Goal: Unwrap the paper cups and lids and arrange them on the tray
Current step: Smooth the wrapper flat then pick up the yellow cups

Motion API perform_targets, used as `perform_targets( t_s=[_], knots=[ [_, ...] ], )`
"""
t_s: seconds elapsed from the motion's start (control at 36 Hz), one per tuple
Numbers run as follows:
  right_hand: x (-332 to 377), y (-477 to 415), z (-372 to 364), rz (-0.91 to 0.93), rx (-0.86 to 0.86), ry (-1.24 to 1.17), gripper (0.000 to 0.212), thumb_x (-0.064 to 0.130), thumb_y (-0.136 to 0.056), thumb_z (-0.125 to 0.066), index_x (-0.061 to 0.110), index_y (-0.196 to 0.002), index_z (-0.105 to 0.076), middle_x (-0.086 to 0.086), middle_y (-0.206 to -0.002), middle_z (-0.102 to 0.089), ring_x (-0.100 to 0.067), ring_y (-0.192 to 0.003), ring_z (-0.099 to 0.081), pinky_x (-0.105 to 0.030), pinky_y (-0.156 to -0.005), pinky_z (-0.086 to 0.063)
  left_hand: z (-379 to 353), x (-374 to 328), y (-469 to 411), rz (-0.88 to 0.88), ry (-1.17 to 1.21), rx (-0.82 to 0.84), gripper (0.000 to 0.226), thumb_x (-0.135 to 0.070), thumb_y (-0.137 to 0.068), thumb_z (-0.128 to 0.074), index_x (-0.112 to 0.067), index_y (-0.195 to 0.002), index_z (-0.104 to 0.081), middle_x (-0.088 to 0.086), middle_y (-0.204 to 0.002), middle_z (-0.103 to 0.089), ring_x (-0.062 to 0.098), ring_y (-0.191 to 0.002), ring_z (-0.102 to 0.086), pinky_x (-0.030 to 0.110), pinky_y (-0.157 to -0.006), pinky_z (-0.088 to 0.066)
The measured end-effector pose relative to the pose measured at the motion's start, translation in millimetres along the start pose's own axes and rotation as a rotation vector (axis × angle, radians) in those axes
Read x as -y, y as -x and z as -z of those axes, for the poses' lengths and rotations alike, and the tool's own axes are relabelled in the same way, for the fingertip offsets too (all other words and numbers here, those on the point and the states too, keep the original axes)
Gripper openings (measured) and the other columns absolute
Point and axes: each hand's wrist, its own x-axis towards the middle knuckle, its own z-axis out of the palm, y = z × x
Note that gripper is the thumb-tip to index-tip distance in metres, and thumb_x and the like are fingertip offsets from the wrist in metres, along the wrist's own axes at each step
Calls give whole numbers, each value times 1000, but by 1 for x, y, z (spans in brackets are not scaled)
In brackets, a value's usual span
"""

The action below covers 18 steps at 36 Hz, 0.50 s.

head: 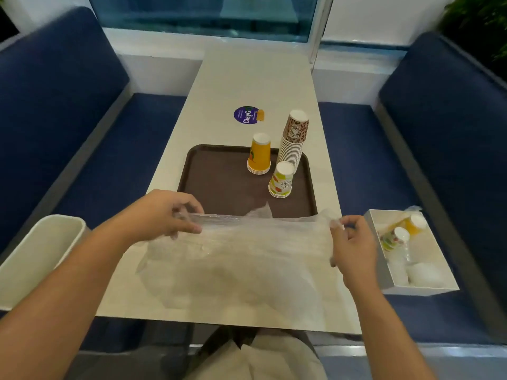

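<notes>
I have both hands pinching the clear plastic wrap [247, 242]. My left hand [175, 215] grips one end between thumb and fingers, my right hand [351, 248] grips the other, and the sheet is stretched between them, sagging onto the worktop below. It looks empty to me. Just beyond the hands lies the brown tray [219, 182], with three upturned stacks on it beyond my right hand: yellow cups [259, 154], a tall patterned stack [293, 141] and a green-and-white stack [281, 181] nearest. I would bunch the wrap into one hand, low and short of those stacks so it cannot snag them, and drop it in the white bin [41, 253] left of my left hand. Then I would reach into the box [380, 256] right of my right hand, where wrapped cups [397, 231] lie.
</notes>
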Motion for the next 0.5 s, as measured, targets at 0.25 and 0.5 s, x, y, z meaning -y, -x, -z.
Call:
perform_targets(
  t_s=[0.25, 0.5],
  knots=[
    [-67, 15, -28, -38, 148, 445, 21, 39, -107, -49, 22, -118, -48, -6, -91, -67, -18, -76, -63, -34, -71, -57, -80, 46, -15, 41, -660, -219, 55, -45, -92, -75, -46, -139, -48, -2, -133, -55, 23, -113, -58, 42, -95, -47],
    [-36, 39, -31, 252, -46, 671, 73, 50, -89, -63, 24, -150, -34, -11, -155, -29, -36, -143, -29, -61, -118, -31, -127, 38, 16, -131, -549, -655, 41, -50, -92, -57, -36, -129, -69, 7, -150, -55, 36, -138, -48, 65, -122, -11]
  ],
)
